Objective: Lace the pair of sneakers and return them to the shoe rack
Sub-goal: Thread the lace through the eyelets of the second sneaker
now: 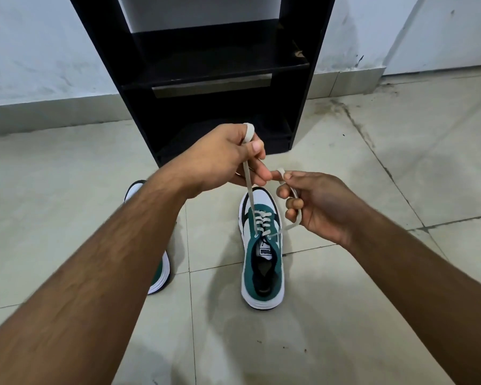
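Your left hand [228,155] pinches one end of the pale lace [250,190] between thumb and forefinger, the lace rising taut from the top eyelets; your right hand [314,204] is closed on the other end, looped over its fingers. The laced green-and-white sneaker [261,251] stands on the tiled floor [345,301], toe toward the black shoe rack [206,65]; the second sneaker [161,273] sits to its left, largely hidden under your left forearm.
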